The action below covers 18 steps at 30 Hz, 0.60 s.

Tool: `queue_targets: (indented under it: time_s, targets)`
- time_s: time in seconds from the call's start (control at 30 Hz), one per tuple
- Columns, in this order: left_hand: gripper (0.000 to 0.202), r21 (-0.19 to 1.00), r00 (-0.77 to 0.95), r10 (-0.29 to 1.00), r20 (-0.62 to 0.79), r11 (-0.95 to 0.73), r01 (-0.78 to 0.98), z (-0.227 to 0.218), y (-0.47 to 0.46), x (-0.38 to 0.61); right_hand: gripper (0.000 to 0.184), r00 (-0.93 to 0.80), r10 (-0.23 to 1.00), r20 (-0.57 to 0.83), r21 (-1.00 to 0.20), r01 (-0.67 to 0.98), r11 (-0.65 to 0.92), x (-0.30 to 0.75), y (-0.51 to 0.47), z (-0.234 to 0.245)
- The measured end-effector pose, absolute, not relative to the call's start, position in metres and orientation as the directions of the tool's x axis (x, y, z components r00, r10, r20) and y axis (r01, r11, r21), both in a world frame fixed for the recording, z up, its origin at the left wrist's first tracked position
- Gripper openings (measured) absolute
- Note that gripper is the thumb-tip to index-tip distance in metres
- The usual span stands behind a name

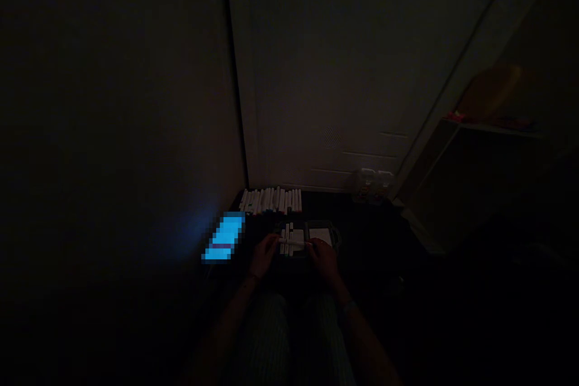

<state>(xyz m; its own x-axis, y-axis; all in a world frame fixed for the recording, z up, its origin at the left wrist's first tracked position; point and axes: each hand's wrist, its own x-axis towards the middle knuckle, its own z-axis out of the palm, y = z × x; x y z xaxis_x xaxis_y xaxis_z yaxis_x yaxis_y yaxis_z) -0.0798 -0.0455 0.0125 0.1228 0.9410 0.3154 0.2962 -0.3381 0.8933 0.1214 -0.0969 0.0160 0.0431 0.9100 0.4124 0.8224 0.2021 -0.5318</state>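
Note:
The scene is very dark. Between my two hands a white marker lies crosswise, one end at each hand. My left hand is closed around its left end, with fingertips pressed together. At its right end, my right hand is closed too, fingers curled. Directly beneath is an open clear case with two halves. Several white markers stand side by side in its left half, beside a pale panel. The right half shows another pale panel, partly behind my right hand.
A row of white markers lies along the back left of the dark table. A glowing blue screen, pixelated, is at the left. Clear containers stand at the back right, against the wall. A shelf is farther right.

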Motion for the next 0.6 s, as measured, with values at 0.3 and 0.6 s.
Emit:
queue_targets:
  time_s: [0.3, 0.6]
  targets:
    - [0.029, 0.890, 0.122, 0.939, 0.323, -0.345, 0.298, 0.0084, -0.0420, -0.0811, 0.031, 0.042, 0.916, 0.398, -0.530, 0.826, 0.192, 0.1220, -0.0960, 0.0162]
    - [0.028, 0.898, 0.109, 0.946, 0.304, -0.323, 0.299, 0.0103, -0.0436, -0.0808, 0.031, 0.036, 0.914, 0.403, -0.519, 0.832, 0.196, 0.1218, -0.0978, 0.0194]
